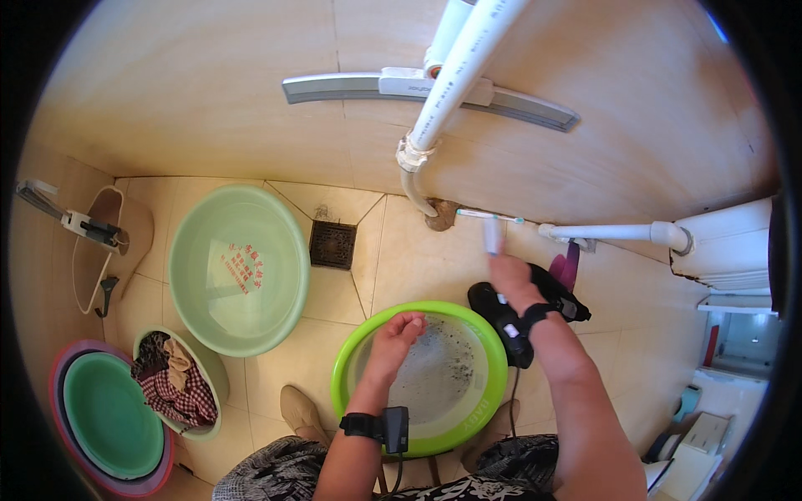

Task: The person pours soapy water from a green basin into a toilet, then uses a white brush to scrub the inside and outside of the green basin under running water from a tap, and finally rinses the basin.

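My left hand [396, 341] is over the rim of a lime-green basin [341, 367], its fingers curled with the thumb against them, and I see nothing in it. Greyish water with dark specks fills the basin. My right hand [514, 275] reaches beyond the basin toward the wall, closed around a small pale blue-and-white object [494, 237] whose kind is lost in blur. Below that hand, against the basin's right side, lies a black shoe [499, 321]. A second black item [572, 309], apparently the other shoe, is partly covered by my right wrist.
A toothbrush [490, 215] lies along the wall near a drain pipe [455, 79]. Left are a floor drain [332, 245], a pale green basin [200, 217] of clear water, a clothes bucket [219, 376] and stacked basins [113, 415]. A purple slipper [568, 263] lies right.
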`<move>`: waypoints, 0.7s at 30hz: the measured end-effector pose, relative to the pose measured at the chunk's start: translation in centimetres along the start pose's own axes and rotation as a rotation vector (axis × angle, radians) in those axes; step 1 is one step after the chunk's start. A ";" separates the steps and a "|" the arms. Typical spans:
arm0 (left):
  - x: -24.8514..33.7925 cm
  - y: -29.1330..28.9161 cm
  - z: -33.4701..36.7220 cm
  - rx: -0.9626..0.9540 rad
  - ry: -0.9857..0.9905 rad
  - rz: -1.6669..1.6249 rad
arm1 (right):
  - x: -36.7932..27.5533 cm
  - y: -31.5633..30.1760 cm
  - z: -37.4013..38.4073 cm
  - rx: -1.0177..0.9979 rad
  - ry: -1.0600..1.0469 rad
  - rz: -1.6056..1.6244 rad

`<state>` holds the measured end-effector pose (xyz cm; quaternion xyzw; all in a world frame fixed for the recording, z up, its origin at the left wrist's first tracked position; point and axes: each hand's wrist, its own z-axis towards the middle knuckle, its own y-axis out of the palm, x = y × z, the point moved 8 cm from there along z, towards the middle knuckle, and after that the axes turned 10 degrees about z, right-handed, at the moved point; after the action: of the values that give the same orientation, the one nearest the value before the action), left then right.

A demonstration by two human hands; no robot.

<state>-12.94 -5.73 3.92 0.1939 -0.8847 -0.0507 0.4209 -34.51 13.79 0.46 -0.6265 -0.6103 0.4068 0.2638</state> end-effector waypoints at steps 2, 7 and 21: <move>0.1 -0.4 -0.5 -0.024 0.032 0.040 | 2.0 -0.5 -1.2 0.057 0.058 -0.081; -0.3 -0.1 0.0 -0.029 0.008 0.021 | -7.0 4.7 -3.3 -0.325 -0.374 -0.070; -1.3 -1.5 -1.7 0.070 -0.021 0.004 | -13.0 4.0 -4.3 -0.363 -0.565 -0.043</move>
<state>-10.43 -6.50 3.63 0.2063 -0.8907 -0.0211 0.4045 -27.77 1.34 1.86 -0.5126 -0.7347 0.4437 -0.0233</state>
